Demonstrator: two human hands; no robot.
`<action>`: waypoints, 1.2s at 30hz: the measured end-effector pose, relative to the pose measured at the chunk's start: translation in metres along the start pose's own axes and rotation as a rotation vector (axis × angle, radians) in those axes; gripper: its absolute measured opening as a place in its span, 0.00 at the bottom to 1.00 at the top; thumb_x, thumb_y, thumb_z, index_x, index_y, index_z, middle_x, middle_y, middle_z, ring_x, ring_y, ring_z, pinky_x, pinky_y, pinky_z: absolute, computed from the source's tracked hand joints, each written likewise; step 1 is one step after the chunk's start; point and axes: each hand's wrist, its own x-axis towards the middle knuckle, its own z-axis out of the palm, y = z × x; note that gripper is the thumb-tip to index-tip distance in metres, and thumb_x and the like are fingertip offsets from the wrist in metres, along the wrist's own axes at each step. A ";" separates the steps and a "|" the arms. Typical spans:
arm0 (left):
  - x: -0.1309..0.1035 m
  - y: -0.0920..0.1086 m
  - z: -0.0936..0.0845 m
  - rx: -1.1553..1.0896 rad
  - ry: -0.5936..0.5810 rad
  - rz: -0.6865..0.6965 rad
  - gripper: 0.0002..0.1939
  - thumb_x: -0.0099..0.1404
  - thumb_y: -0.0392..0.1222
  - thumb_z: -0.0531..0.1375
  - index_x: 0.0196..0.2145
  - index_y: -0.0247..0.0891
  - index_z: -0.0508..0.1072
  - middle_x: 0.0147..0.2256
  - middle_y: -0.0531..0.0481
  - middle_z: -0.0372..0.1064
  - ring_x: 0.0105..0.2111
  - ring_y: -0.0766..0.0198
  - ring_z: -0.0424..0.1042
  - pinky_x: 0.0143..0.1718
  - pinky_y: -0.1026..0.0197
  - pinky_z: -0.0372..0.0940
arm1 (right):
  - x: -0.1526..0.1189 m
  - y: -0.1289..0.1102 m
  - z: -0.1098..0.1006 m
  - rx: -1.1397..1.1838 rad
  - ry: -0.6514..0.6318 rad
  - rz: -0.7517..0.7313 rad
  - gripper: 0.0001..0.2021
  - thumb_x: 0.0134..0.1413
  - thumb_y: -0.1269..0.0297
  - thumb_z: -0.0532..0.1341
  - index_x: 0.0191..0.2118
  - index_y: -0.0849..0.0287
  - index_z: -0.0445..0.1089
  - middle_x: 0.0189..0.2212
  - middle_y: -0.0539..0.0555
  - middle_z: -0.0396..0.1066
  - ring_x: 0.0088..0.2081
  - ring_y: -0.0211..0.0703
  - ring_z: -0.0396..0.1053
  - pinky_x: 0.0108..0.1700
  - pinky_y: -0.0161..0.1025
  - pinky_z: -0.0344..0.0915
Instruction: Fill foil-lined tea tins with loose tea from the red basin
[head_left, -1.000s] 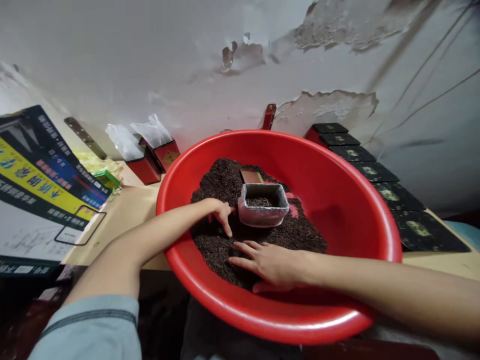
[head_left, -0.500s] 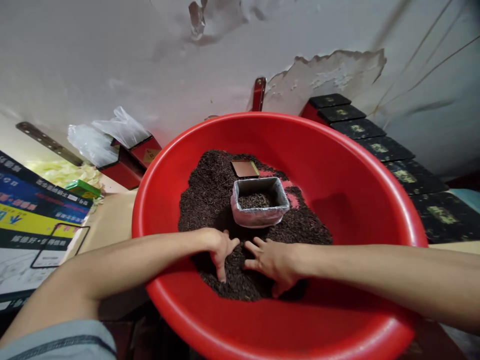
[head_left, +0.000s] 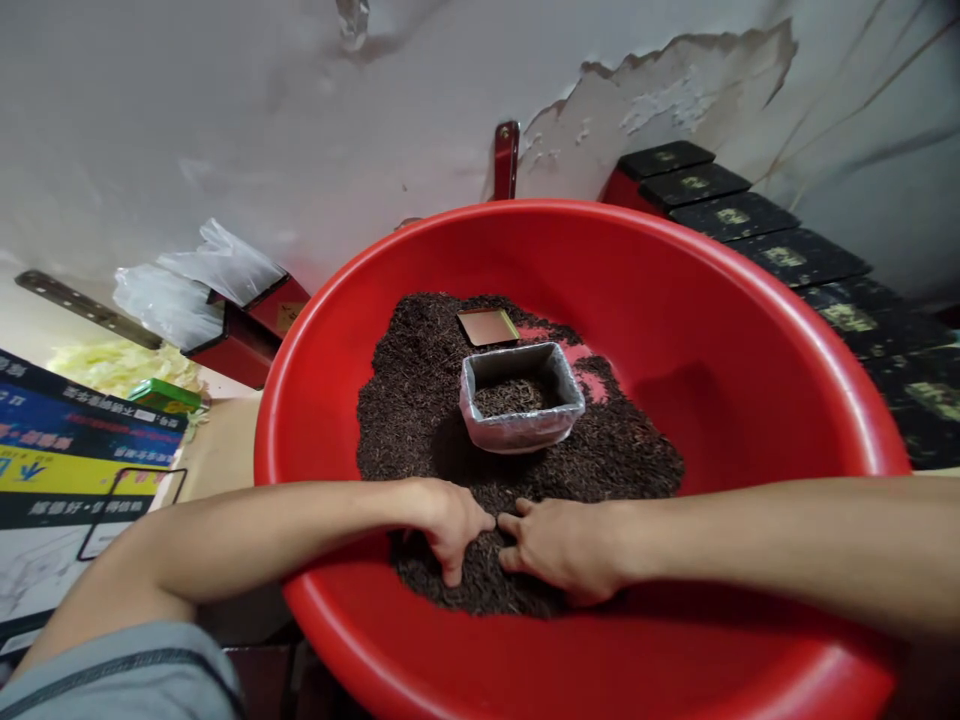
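Note:
Dark loose tea leaves (head_left: 409, 400) lie heaped in a large red plastic basin (head_left: 675, 350). My left hand (head_left: 446, 520) has its fingers curled down into the near part of the heap, the tips buried. Facing it, almost touching, my right hand (head_left: 562, 545) curls its fingers into the same leaves. How much each hand grips is hidden. Just beyond my hands, a rectangular tin (head_left: 517, 430) with a clear plastic liner folded over its rim stands upright on the heap, partly filled with leaves. Behind the tin lies a flat lid (head_left: 487, 326), on top of the leaves.
Red tins with black tops (head_left: 757, 215) stand in a row to the right of the basin. At left are red tins (head_left: 244, 345) with plastic bags sticking out, a green box (head_left: 165, 394) and a printed carton (head_left: 82, 470). A peeling wall (head_left: 300, 120) rises behind.
My fingers have gone from spread on the tea to more curled and deeper in it. Both hands have drawn closer together. The camera view has shifted slightly.

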 end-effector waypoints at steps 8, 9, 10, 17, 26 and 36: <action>0.005 -0.011 -0.006 0.026 -0.068 0.130 0.37 0.50 0.46 0.73 0.58 0.46 0.73 0.50 0.46 0.78 0.47 0.50 0.77 0.43 0.57 0.72 | 0.005 0.013 -0.002 0.056 0.052 -0.088 0.30 0.47 0.61 0.72 0.57 0.57 0.71 0.49 0.64 0.71 0.40 0.53 0.76 0.35 0.41 0.66; 0.005 -0.014 -0.008 0.018 -0.080 0.144 0.36 0.51 0.46 0.73 0.57 0.46 0.73 0.49 0.46 0.78 0.46 0.50 0.78 0.41 0.58 0.72 | 0.006 0.015 -0.004 0.075 0.079 -0.090 0.28 0.48 0.62 0.72 0.56 0.57 0.71 0.48 0.62 0.71 0.40 0.52 0.75 0.35 0.40 0.66; 0.004 -0.018 -0.010 0.003 -0.081 0.148 0.35 0.51 0.46 0.72 0.57 0.45 0.73 0.48 0.46 0.79 0.45 0.50 0.78 0.40 0.58 0.72 | 0.006 0.016 -0.007 0.090 0.112 -0.087 0.27 0.49 0.63 0.72 0.56 0.57 0.72 0.47 0.61 0.71 0.40 0.50 0.75 0.35 0.39 0.65; -0.062 -0.046 -0.029 -0.101 0.225 0.104 0.24 0.52 0.42 0.69 0.49 0.43 0.76 0.39 0.53 0.78 0.36 0.59 0.75 0.35 0.64 0.68 | -0.021 0.021 -0.047 0.062 0.451 -0.002 0.22 0.49 0.66 0.71 0.51 0.58 0.73 0.45 0.58 0.68 0.36 0.43 0.71 0.36 0.37 0.64; -0.093 -0.036 -0.081 -0.394 1.187 0.105 0.24 0.56 0.45 0.66 0.49 0.36 0.69 0.48 0.48 0.72 0.49 0.52 0.71 0.54 0.53 0.65 | -0.073 0.058 -0.086 0.409 1.291 0.134 0.13 0.48 0.65 0.67 0.41 0.59 0.71 0.39 0.52 0.72 0.41 0.44 0.70 0.48 0.44 0.67; -0.078 -0.061 -0.074 -0.704 1.329 0.296 0.27 0.68 0.48 0.59 0.62 0.43 0.65 0.61 0.43 0.67 0.55 0.53 0.71 0.57 0.45 0.67 | -0.086 0.078 -0.087 0.617 1.218 0.201 0.12 0.57 0.56 0.63 0.41 0.55 0.78 0.39 0.53 0.78 0.40 0.46 0.73 0.46 0.45 0.70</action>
